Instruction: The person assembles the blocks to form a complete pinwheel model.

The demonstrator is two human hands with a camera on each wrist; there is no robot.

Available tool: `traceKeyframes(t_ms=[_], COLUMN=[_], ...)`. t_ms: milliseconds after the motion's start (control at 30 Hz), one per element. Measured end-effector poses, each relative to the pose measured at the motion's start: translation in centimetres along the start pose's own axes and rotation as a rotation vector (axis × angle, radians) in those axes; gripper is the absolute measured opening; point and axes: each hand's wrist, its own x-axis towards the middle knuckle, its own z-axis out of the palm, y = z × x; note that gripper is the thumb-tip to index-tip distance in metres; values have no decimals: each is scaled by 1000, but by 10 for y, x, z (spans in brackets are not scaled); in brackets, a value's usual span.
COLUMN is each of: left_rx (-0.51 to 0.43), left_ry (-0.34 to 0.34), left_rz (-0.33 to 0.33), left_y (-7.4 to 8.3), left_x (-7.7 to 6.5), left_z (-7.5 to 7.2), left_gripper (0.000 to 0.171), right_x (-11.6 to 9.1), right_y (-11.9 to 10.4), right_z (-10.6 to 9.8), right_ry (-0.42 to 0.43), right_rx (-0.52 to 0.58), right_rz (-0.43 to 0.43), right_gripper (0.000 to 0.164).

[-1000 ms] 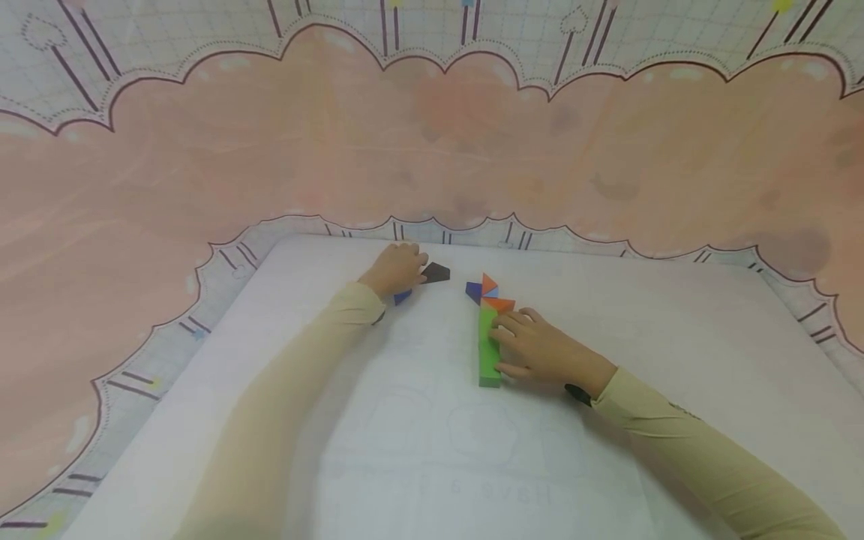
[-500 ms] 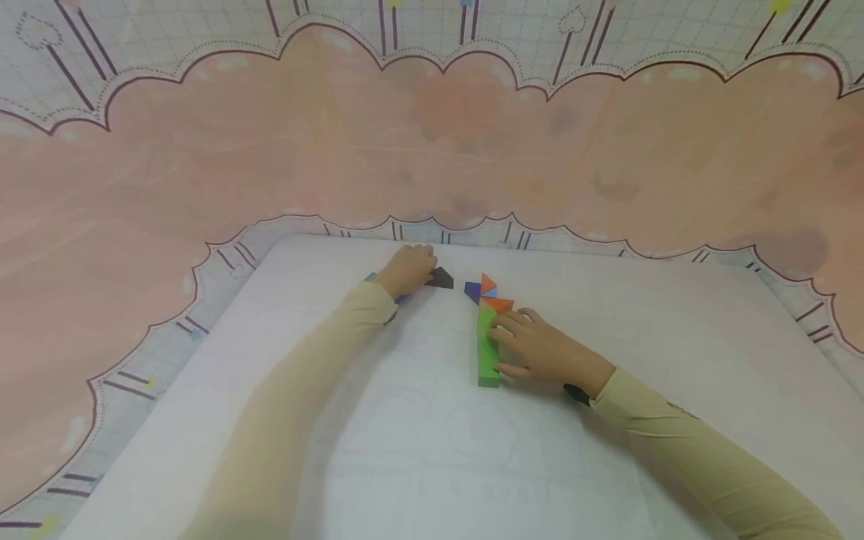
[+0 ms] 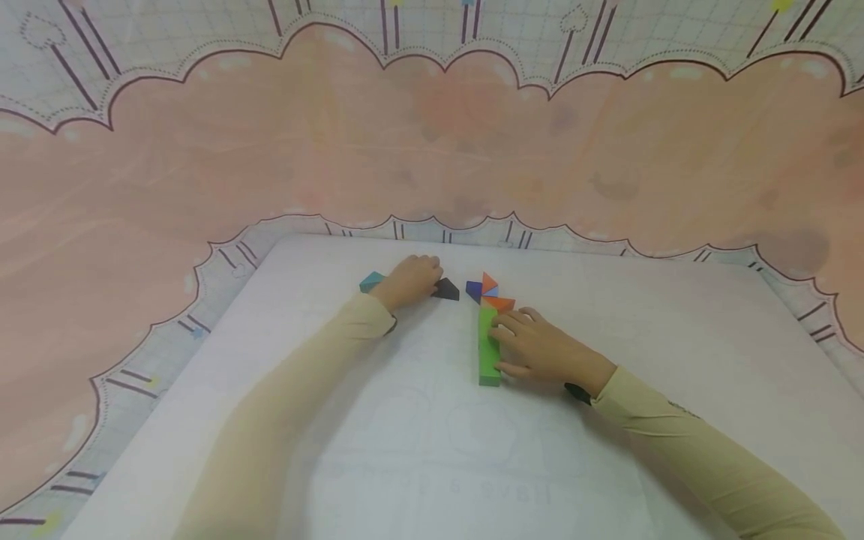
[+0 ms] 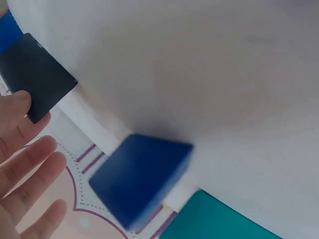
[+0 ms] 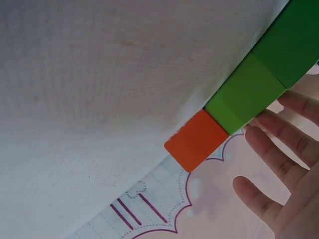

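In the head view my left hand (image 3: 408, 282) pinches a dark trapezoid block (image 3: 448, 289) between thumb and finger, its other fingers loosely spread. The block is just left of a cluster: a dark blue block (image 3: 474, 289), two orange triangular blocks (image 3: 499, 304) and a light blue piece (image 3: 493, 292). Below them lies a row of green blocks (image 3: 489, 356), end to end. My right hand (image 3: 540, 349) rests beside the row, fingertips touching its right side. Straight fingers show in the right wrist view, near an orange block face (image 5: 197, 141); its thumb is hidden there.
A teal block (image 3: 370, 282) lies left of my left hand. A loose blue block (image 4: 139, 174) appears beside the teal one in the left wrist view; the hand covers it in the head view. All lie on a white surface (image 3: 432, 427) with a patterned border.
My left hand has moved right and slightly nearer with the dark trapezoid block, bringing it closer to the cluster. The teal block has come into view behind it. My right hand has stayed put.
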Motion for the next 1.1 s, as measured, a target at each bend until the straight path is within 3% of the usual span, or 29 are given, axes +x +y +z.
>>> traceKeyframes(t_ms=[367,1100], left_rx=[4,-33], left_ry=[23,10], left_rz=[43,23], left_y=[15,31], left_x=[9,14], left_z=[0,-9], left_gripper=[25,26], right_x=[0,-1], right_y=[0,1], right_z=[0,-1], right_ry=[6,-8], right_rx=[3,10], right_rz=[-2,0], right_gripper=[47,48])
